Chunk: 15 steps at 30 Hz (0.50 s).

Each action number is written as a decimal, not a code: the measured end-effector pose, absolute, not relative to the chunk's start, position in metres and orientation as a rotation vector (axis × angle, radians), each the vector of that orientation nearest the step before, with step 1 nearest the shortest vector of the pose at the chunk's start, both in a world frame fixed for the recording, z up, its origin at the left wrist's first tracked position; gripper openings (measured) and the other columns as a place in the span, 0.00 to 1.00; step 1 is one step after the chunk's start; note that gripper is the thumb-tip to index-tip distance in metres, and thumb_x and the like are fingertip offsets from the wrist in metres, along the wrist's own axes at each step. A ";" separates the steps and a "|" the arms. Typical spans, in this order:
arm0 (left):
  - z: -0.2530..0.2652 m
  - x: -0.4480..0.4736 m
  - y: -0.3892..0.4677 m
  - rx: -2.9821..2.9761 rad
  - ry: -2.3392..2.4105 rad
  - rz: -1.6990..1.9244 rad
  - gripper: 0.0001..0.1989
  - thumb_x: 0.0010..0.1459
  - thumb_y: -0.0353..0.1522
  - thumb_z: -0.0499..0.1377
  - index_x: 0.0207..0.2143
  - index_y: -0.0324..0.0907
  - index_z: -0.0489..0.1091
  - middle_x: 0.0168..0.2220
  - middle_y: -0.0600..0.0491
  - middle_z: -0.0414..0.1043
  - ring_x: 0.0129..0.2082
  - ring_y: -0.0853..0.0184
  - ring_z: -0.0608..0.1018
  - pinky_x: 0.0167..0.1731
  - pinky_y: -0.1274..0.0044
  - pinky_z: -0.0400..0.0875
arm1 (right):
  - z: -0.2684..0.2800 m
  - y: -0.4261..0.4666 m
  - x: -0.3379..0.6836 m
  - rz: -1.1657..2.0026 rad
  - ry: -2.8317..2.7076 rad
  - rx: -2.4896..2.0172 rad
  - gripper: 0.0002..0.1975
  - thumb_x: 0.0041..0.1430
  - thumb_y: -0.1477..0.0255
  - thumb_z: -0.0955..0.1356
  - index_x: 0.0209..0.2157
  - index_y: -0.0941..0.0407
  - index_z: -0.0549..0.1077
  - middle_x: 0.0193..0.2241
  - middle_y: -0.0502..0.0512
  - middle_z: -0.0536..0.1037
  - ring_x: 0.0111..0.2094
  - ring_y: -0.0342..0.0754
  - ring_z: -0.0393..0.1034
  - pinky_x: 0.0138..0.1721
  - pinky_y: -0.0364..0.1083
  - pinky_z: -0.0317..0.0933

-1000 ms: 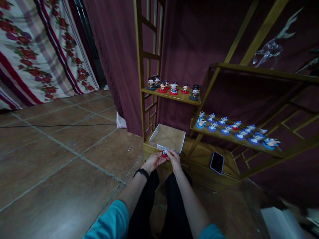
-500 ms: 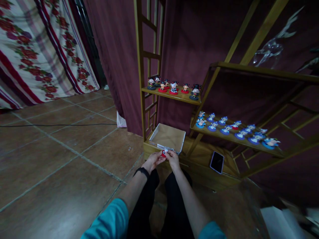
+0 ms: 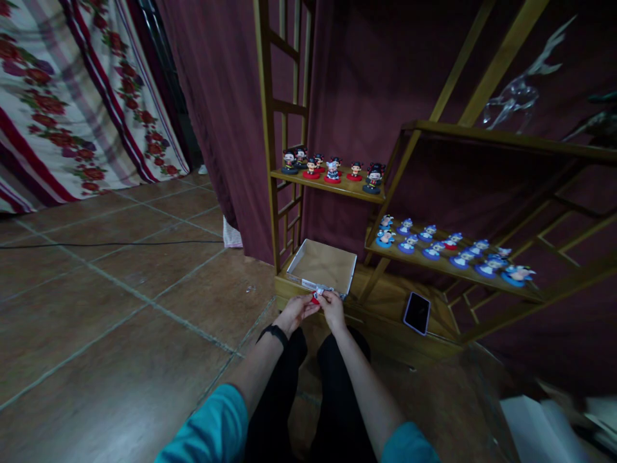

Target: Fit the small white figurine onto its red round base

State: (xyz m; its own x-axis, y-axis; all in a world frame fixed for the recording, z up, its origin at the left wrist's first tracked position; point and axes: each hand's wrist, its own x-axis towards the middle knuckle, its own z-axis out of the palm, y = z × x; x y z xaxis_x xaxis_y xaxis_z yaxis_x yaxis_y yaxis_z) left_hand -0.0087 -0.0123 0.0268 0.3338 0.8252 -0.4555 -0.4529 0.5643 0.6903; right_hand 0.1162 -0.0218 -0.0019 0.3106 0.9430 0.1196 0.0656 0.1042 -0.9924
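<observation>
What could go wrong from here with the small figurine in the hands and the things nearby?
The small red-and-white figurine might slip from the left hand and right hand beside the shallow cardboard box.
The dark-screened, purple-edged phone lies near the front edge of the brown wooden cabinet and could be knocked off.
The blue- and purple-based figurines stand close together on the wooden shelf, so one bump might topple several.

- I can't make out the red-based figurine [image 3: 316, 296] well; the left hand [image 3: 295, 311] and right hand [image 3: 333, 310] partly cover it.
- The white box-like thing [image 3: 533, 424] looks blurred to me.
- The right edge cuts off a dark object [image 3: 596, 128].
</observation>
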 end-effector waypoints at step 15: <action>0.026 -0.010 -0.010 0.521 0.913 0.895 0.05 0.51 0.27 0.58 0.29 0.31 0.70 0.21 0.47 0.73 0.21 0.71 0.76 0.28 0.80 0.74 | 0.001 -0.025 0.112 1.023 -0.976 -1.199 0.13 0.38 0.66 0.71 0.30 0.54 0.76 0.32 0.53 0.76 0.36 0.50 0.69 0.37 0.47 0.64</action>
State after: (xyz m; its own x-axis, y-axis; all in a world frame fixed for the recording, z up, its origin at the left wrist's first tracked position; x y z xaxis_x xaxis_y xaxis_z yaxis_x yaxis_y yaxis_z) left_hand -0.0103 -0.0102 0.0262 0.3042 0.8390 -0.4511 -0.4340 0.5436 0.7184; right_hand 0.1122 -0.0246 0.0014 0.2555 0.9656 0.0488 -0.0944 0.0751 -0.9927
